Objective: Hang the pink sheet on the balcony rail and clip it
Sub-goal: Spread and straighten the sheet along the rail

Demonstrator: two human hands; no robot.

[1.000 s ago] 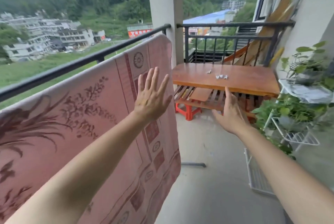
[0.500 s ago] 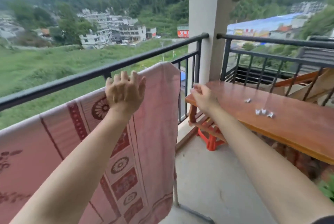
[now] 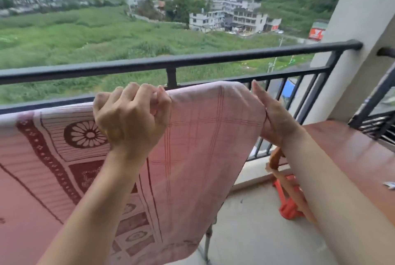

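Roughly level: pink sheet draped with its long axis left to right, parallel to the balcony rail, top fold just below the top bar; which bar carries it, cannot tell. Cloth hangs down toward the floor. Your left hand clamps the fold, fingers curled over it. Your right hand lies flat against the sheet's right edge, fingers straight, pointing up. Right of that edge: bare railing up to the pillar, wooden table close beside your right forearm, orange stool under it
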